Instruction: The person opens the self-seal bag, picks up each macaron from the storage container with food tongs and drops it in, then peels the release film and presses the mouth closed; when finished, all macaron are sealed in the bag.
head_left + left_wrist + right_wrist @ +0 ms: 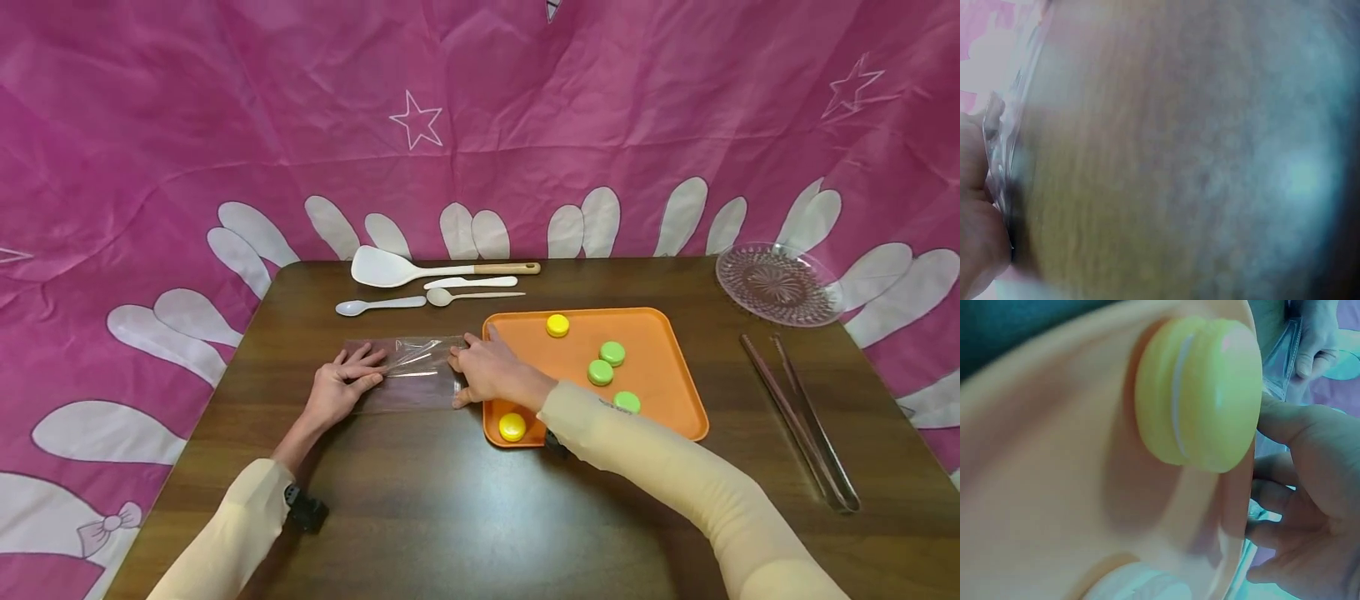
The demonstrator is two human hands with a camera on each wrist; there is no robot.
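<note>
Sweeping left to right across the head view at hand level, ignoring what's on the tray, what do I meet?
Left hand, clear plastic, right hand, tray, tongs.

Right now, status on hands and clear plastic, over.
Left hand on left end, right hand at right end. Clear plastic on table. Orange tray close by, possibly in the way.

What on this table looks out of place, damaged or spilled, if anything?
The clear plate at the far right corner of the table looks oddly placed: its rim appears to reach past the edges, though whether it overhangs I cannot tell. The clear plastic shows only creases. No spill or damage shows.
</note>
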